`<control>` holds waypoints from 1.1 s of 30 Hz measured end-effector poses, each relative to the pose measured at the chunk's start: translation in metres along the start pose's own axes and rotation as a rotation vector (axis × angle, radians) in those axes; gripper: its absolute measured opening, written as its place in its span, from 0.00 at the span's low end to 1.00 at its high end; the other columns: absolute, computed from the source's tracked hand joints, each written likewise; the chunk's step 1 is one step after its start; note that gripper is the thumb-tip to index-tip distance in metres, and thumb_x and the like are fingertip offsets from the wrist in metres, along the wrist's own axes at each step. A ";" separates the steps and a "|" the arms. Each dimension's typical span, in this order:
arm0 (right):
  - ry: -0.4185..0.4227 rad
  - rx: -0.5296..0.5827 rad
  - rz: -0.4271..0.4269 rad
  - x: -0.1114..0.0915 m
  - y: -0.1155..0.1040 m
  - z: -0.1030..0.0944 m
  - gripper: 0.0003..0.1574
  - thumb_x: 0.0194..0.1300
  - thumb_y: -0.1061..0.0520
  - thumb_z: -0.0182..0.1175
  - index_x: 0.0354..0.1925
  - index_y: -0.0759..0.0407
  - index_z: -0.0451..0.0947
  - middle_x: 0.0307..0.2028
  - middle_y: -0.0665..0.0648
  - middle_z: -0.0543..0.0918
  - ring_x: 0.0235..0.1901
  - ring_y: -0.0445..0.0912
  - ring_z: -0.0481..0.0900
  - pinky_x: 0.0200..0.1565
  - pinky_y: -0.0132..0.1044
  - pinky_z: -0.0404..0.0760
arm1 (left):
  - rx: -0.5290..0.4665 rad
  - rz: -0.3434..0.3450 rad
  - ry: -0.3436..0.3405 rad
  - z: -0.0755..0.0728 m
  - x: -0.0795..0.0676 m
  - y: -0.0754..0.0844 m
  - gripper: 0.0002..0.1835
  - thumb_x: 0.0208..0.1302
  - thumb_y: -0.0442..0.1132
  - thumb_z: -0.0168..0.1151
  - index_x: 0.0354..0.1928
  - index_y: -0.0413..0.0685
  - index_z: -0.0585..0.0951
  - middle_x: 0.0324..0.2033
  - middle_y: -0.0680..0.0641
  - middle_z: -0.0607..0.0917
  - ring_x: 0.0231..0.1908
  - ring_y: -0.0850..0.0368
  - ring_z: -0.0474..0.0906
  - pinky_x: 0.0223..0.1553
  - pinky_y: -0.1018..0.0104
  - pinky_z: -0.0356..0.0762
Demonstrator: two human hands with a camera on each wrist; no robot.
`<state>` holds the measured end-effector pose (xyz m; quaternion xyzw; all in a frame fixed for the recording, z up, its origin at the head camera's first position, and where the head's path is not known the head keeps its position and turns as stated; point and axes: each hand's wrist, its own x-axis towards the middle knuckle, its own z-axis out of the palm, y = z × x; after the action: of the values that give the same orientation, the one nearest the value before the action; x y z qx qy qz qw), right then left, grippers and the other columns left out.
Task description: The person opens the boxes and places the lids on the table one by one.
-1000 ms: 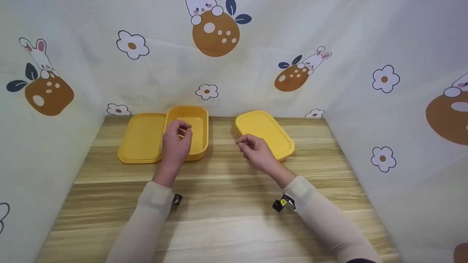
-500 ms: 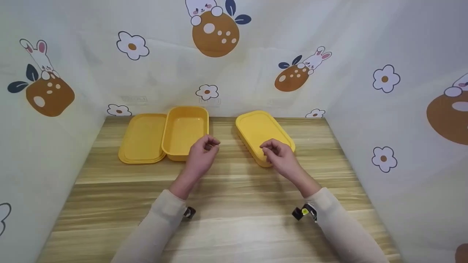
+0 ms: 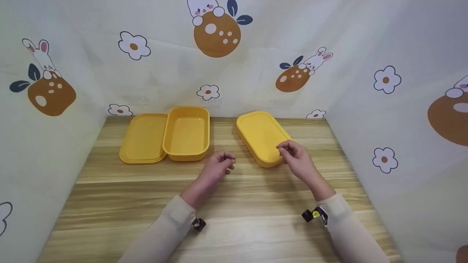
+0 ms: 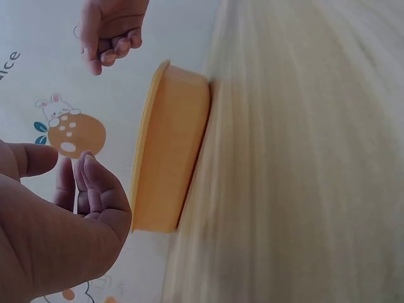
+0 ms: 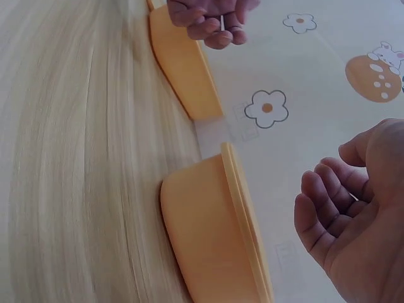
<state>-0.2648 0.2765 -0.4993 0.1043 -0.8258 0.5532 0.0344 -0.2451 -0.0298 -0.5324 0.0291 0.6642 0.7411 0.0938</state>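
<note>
An uncovered yellow box stands at the back left, with a loose yellow lid lying against its left side. To the right, a second yellow box sits at an angle with its lid on. My left hand hovers over the table between the two boxes, fingers loosely bent around nothing. Above the near right corner of the lidded box is my right hand, also holding nothing. In the right wrist view, the right hand appears apart from the lidded box, its fingers relaxed.
A wood-grain table lies beneath everything. Pale fabric walls with rabbit and flower prints enclose the back and both sides. Each wrist carries a small black camera.
My left hand has moved from over the uncovered box toward the right and nearer to me. My right hand has shifted right across the lidded box. The boxes and lid have stayed put.
</note>
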 end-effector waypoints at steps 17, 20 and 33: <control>0.063 -0.018 0.038 -0.007 0.012 -0.016 0.14 0.84 0.60 0.61 0.53 0.73 0.82 0.31 0.55 0.82 0.31 0.49 0.80 0.35 0.36 0.82 | 0.073 -0.022 -0.049 0.009 -0.002 -0.009 0.08 0.75 0.33 0.60 0.49 0.35 0.83 0.39 0.47 0.83 0.40 0.54 0.80 0.47 0.58 0.82; 0.061 -0.024 0.050 -0.005 0.012 -0.018 0.14 0.84 0.59 0.61 0.53 0.72 0.82 0.32 0.56 0.82 0.33 0.54 0.81 0.35 0.36 0.82 | 0.075 -0.022 -0.054 0.009 -0.001 -0.010 0.09 0.75 0.34 0.61 0.49 0.34 0.82 0.40 0.45 0.84 0.40 0.54 0.80 0.45 0.60 0.81; 0.149 -0.063 0.008 0.032 0.020 -0.030 0.14 0.83 0.63 0.60 0.53 0.76 0.82 0.40 0.71 0.83 0.36 0.52 0.81 0.34 0.29 0.82 | 0.014 -0.082 0.008 0.018 0.028 -0.013 0.08 0.77 0.33 0.59 0.52 0.38 0.81 0.44 0.39 0.84 0.39 0.54 0.79 0.41 0.61 0.81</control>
<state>-0.3016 0.3076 -0.5001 0.0585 -0.8382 0.5335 0.0969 -0.2683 -0.0056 -0.5454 -0.0006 0.6702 0.7322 0.1215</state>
